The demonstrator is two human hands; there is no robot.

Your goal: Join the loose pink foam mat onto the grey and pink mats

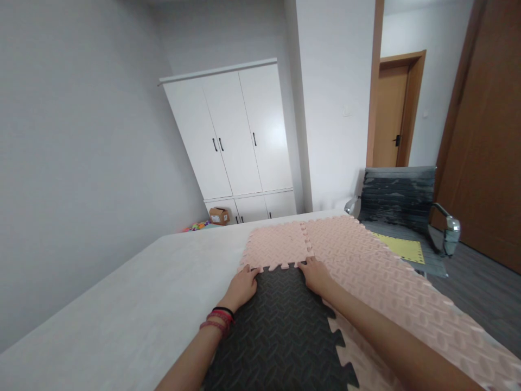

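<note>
Both hands are down on the foam mats on the desk (134, 304). The left hand (241, 287) lies flat at the far left corner of the black mat (280, 336), fingers stretched forward and close together, tips right on the toothed seam where black meets the small pink mat (274, 247). The right hand (315, 274) presses at the far right corner of the same black piece, palm down, fingers lying forward onto the seam; neither hand pinches anything. The black mat lies flat, its far edge locked into the small pink one, its right edge with jigsaw teeth against the big pink mat (391, 282) that runs along the right side of the desk. Bracelets (218, 319), one black and some red, sit on the left wrist.

Beyond the desk, a black chair (396, 198) with chrome arms stands by the right edge, a yellow sheet (402, 248) on its seat. A white wardrobe (236, 136) fills the far corner, a small box (218, 215) and some bright toys (195, 226) on the floor at its foot. A wooden door (389, 117) shows through the opening behind.
</note>
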